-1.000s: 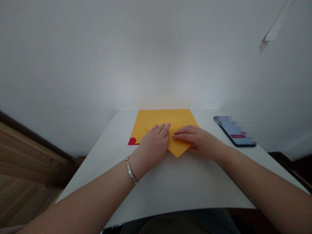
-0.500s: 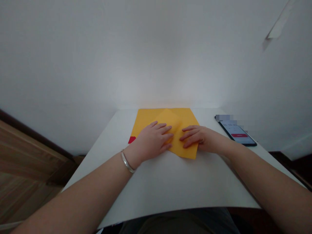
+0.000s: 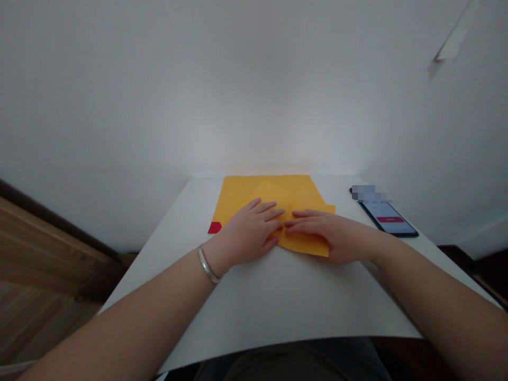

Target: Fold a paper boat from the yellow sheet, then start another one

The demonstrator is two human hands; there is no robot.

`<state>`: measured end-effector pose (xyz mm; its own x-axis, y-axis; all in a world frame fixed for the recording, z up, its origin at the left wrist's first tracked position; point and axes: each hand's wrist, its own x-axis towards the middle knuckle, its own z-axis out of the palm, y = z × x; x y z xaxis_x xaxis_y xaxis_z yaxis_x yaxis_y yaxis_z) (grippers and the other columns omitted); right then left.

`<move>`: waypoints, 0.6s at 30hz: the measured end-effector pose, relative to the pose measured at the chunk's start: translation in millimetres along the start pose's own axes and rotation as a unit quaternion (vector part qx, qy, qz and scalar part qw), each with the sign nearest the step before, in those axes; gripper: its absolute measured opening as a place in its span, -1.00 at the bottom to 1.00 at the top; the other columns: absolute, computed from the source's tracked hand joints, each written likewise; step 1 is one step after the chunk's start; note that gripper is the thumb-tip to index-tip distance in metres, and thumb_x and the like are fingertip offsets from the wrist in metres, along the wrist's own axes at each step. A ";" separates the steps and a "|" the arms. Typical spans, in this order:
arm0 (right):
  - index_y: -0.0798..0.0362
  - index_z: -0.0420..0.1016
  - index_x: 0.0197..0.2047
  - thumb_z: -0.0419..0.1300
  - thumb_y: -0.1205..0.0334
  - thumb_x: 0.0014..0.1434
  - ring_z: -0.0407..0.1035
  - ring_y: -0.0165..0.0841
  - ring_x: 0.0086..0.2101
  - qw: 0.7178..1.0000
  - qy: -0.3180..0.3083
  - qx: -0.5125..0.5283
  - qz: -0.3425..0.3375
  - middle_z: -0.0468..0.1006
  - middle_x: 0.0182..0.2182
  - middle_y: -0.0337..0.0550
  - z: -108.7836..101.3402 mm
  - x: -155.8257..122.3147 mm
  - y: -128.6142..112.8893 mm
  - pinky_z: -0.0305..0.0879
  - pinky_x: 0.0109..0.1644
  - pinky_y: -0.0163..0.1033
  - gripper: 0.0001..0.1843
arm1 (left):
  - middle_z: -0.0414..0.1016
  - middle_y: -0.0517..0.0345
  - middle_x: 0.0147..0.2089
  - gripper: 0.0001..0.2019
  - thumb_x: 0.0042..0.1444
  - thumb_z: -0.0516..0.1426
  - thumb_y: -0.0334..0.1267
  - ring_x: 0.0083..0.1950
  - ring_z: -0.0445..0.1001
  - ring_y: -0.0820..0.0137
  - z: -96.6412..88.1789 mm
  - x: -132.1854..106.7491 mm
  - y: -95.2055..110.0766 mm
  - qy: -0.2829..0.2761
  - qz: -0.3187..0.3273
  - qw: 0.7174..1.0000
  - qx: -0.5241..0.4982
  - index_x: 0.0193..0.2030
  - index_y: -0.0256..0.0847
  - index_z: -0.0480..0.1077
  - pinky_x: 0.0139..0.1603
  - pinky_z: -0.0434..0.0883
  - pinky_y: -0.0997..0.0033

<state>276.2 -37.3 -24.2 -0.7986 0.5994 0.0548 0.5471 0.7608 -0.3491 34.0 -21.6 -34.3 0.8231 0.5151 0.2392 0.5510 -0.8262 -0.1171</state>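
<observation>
A folded orange paper (image 3: 304, 241) lies on a stack of orange sheets (image 3: 238, 190) on the white table (image 3: 257, 301). My left hand (image 3: 250, 233), with a silver bangle at the wrist, lies flat on the folded paper's left part, fingers stretched out and slightly spread. My right hand (image 3: 329, 230) presses flat on its right part, fingers together and pointing left. The fingertips of both hands almost meet over the paper.
A red paper corner (image 3: 215, 227) peeks out under the orange stack at the left. A phone (image 3: 387, 217) with a lit screen lies at the table's right. A white wall stands behind the table; wooden flooring shows at the left.
The folded orange paper has turned clockwise, so its near edge now runs almost level. My right hand has slid left, bringing its fingertips close to the left hand's.
</observation>
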 end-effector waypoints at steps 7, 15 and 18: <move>-0.05 0.48 0.08 0.17 0.44 0.01 0.15 -0.26 0.20 0.999 -0.034 0.014 -0.013 0.39 0.16 -0.18 -2.0 2.1 8.2 0.06 0.29 -0.11 -0.47 | 0.44 0.12 0.13 -0.79 0.18 0.08 -0.22 0.22 0.28 0.16 0.2 -0.5 -1.3 0.013 0.015 1.000 -0.012 -0.10 -0.16 0.48 0.26 0.11 -0.05; -0.01 0.61 -0.16 0.18 0.20 0.15 0.42 -0.29 -0.07 0.996 0.017 0.081 0.014 0.60 -0.12 -0.12 -7.6 1.6 20.6 0.30 0.08 -0.16 -0.77 | 0.53 0.19 -0.12 -0.87 0.20 0.10 -0.23 0.13 0.35 0.28 -1.5 0.2 -3.4 0.024 0.100 0.994 -0.024 -0.25 -0.11 0.49 0.29 0.06 0.05; -0.01 0.62 -0.21 0.16 0.22 0.14 0.45 -0.31 -0.16 0.994 0.020 0.100 0.037 0.62 -0.19 -0.14 -10.8 0.0 21.8 0.32 0.01 -0.20 -0.79 | 0.53 0.19 -0.11 -0.87 0.21 0.10 -0.27 0.14 0.33 0.29 -4.6 -0.2 -0.3 0.029 0.125 0.992 -0.015 -0.26 -0.10 0.49 0.30 0.07 0.09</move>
<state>290.9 -18.0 -21.7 -0.7444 0.6652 0.0579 0.5405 0.6512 -0.5327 33.0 -22.6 -29.9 0.9236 0.2806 0.2612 0.3263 -0.9331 -0.1514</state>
